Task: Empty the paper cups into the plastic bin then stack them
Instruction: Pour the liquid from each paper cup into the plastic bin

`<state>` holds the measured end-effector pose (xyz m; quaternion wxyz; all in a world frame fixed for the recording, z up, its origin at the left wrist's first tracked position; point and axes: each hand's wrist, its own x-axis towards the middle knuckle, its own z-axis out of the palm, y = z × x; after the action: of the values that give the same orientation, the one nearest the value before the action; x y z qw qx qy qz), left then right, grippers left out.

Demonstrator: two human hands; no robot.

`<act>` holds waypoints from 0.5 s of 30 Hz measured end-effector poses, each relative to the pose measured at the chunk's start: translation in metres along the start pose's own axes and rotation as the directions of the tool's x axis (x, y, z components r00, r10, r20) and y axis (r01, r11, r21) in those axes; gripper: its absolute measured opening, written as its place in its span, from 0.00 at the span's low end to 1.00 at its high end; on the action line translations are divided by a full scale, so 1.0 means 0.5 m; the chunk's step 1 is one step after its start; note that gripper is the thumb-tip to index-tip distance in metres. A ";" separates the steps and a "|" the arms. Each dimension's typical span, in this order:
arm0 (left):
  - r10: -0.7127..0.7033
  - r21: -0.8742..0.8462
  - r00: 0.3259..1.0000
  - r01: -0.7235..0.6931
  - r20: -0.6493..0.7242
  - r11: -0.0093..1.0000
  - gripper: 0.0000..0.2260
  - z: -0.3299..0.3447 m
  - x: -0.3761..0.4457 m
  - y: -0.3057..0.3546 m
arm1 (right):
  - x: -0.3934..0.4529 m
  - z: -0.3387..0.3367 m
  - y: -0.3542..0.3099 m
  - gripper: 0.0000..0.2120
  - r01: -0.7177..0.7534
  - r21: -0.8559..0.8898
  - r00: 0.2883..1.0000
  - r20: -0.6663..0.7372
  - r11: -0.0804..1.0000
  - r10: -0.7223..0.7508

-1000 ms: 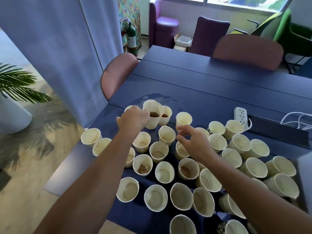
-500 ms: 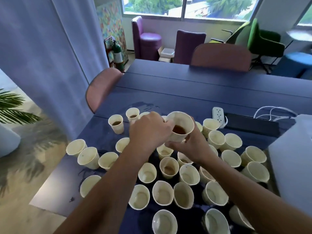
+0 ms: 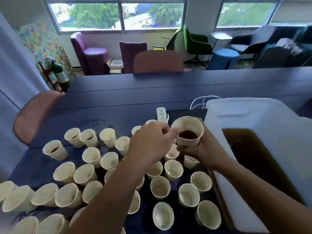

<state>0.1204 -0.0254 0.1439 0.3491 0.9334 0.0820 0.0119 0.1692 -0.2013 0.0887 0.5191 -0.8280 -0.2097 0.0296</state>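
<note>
I'm now holding the cup (image 3: 188, 132) w/ both hands, right (image 3: 203, 150) gripping, left (image 3: 152, 141) pinching its rim, nearer the bin (image 3: 263, 125). Cups (image 3: 91, 173) are crowding the blue table (image 3: 118, 100); chairs (image 3: 157, 61) are standing by windows.

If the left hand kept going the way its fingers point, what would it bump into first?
Probably the held paper cup: the left hand points right, its fingers already at the cup's rim. The plastic bin lies beyond.
</note>
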 end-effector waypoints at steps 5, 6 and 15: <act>0.135 -0.030 0.991 -0.135 0.003 0.990 0.13 0.063 0.008 0.080 | -0.041 -0.130 0.055 0.37 -0.049 -0.117 0.992 -0.125 0.992 0.035; 0.158 -0.034 0.987 -0.157 0.031 0.987 0.11 0.078 0.009 0.094 | -0.050 -0.151 0.066 0.37 -0.066 -0.144 0.988 -0.146 0.987 0.044; 0.333 -0.205 0.941 -0.314 0.062 0.927 0.06 0.262 0.010 0.122 | -0.111 -0.271 0.158 0.34 -0.229 -0.189 0.934 -0.321 0.955 0.160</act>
<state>0.1444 -0.1553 0.0845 0.4343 0.8955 -0.0916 0.0324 0.1800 -0.3664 0.0724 0.4433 -0.8925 -0.0464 -0.0693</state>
